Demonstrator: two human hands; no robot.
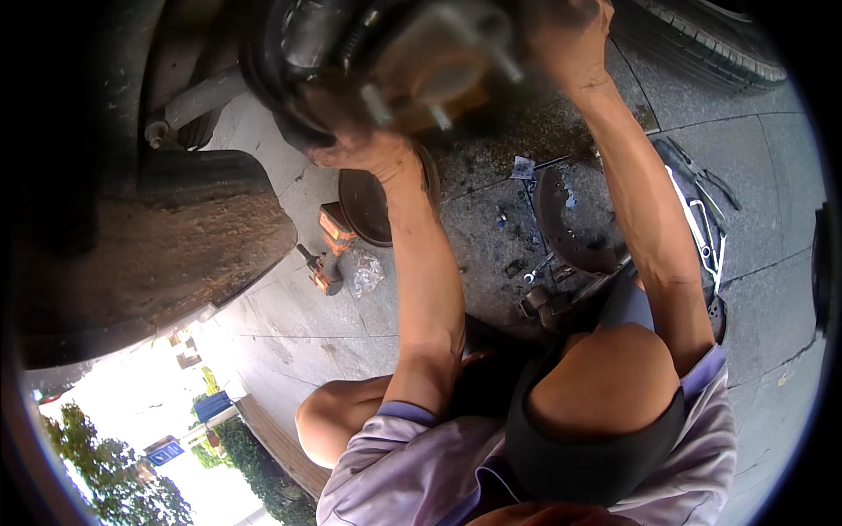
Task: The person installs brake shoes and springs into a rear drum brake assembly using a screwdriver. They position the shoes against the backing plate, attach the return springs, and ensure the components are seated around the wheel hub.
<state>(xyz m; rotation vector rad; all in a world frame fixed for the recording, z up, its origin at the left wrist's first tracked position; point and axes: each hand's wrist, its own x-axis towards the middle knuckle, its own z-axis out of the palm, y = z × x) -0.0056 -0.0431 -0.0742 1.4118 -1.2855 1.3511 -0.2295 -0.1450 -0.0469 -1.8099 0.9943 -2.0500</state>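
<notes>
In front of me at the top is a wheel hub (pixel 438 74) with studs sticking out, blurred and partly rusty. Dark curved brake parts and a coil spring (pixel 355 39) surround it on the left. My left hand (pixel 364 151) is closed on the lower left edge of this brake assembly, its fingertips partly hidden. My right hand (pixel 579 39) is at the hub's right side with fingers curled; shadow and blur hide what they grip. Below my left hand, a round brake drum (pixel 367 206) lies on the floor, partly behind my forearm.
An orange-and-black cordless power tool (pixel 327 254) lies beside a clear plastic bag (pixel 367 272). A curved brake shoe (pixel 561 232) and a small wrench (pixel 537 270) rest between my arms. Wrenches (pixel 706 237) and pliers (pixel 710 180) lie right, below a tyre (pixel 710 48). A dirty vehicle panel (pixel 175 254) overhangs left.
</notes>
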